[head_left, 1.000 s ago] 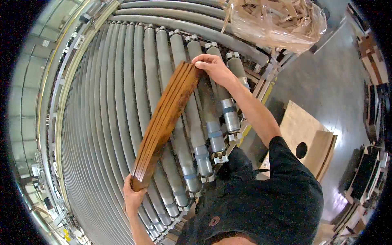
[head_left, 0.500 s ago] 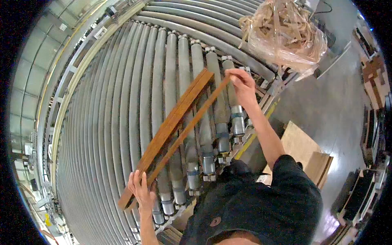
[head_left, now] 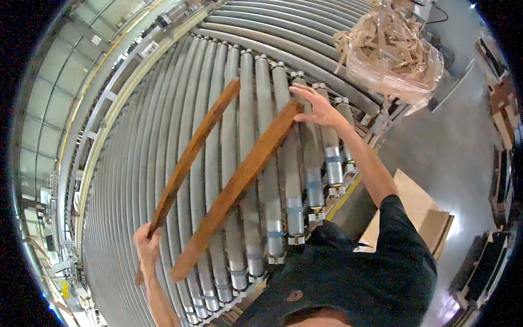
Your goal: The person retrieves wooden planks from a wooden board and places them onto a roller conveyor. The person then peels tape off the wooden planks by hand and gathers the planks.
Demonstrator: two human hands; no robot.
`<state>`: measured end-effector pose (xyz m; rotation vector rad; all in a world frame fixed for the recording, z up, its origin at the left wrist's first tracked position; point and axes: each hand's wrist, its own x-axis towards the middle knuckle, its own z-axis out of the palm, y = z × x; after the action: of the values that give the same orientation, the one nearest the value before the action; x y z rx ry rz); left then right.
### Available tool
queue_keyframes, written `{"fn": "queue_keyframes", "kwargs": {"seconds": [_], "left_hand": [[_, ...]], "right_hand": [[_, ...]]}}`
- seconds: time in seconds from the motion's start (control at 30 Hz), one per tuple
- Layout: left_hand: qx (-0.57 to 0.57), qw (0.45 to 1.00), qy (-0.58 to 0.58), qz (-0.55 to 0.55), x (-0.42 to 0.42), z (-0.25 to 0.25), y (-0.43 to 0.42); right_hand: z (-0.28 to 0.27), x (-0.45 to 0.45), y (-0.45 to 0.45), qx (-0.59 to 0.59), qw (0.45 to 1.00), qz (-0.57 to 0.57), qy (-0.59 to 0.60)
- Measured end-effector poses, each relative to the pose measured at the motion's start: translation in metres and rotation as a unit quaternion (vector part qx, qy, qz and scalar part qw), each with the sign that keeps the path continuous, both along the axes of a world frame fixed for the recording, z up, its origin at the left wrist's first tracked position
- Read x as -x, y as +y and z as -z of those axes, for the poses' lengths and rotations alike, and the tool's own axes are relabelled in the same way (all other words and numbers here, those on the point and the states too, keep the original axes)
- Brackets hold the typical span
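My left hand (head_left: 146,243) is closed round the lower end of a thin brown wooden strip (head_left: 190,152), which slants up and away over the grey rollers (head_left: 248,131). A wider brown board (head_left: 239,188) lies slanted across the rollers to the right of the strip. At this board's upper end is my right hand (head_left: 318,111), its thumb and fingers spread around the end and touching it. Whether the board is one piece or several pressed together cannot be made out.
Crumpled brown paper in clear plastic wrap (head_left: 392,60) stands at the upper right. A pale wooden panel (head_left: 406,207) is beyond my right arm, above the grey floor (head_left: 425,147). A metal rail (head_left: 103,103) curves along the left.
One strip has been parted from the others and moved left in my left hand. My right hand has let go of a thin strip and opened at the remaining board's end.
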<state>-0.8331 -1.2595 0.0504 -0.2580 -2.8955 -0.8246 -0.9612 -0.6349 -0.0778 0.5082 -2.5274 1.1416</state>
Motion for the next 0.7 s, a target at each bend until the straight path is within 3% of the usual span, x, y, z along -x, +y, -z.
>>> {"fn": "queue_keyframes", "kwargs": {"seconds": [0.13,0.2,0.23,0.27,0.33,0.43,0.57,0.7], "left_hand": [[-0.064,0.997,-0.029,0.011,0.048,0.056,-0.032],[-0.093,0.994,-0.053,-0.002,0.066,0.081,-0.041],[-0.037,0.999,-0.016,0.001,0.073,0.093,-0.042],[0.061,0.993,-0.101,-0.013,0.080,0.096,-0.052],[0.163,0.981,0.094,0.056,0.070,0.111,-0.065],[-0.060,0.997,-0.039,-0.043,0.003,0.053,-0.044],[-0.101,0.981,-0.137,-0.091,-0.102,0.081,-0.112],[-0.084,0.987,-0.102,-0.092,-0.138,0.096,-0.110]], "right_hand": [[0.014,0.017,-0.008,0.090,0.992,-0.046,-0.080],[0.022,0.024,-0.008,0.205,0.966,-0.064,-0.141],[0.023,0.026,-0.008,0.259,0.946,-0.073,-0.178],[0.025,0.029,-0.010,0.310,0.922,-0.083,-0.214],[0.037,0.036,-0.022,0.287,0.942,-0.017,-0.173],[0.054,0.040,-0.032,0.261,0.957,0.053,-0.117],[0.048,0.043,-0.042,0.254,0.962,0.073,-0.065],[0.062,0.046,-0.040,0.262,0.959,0.081,-0.076]]}}
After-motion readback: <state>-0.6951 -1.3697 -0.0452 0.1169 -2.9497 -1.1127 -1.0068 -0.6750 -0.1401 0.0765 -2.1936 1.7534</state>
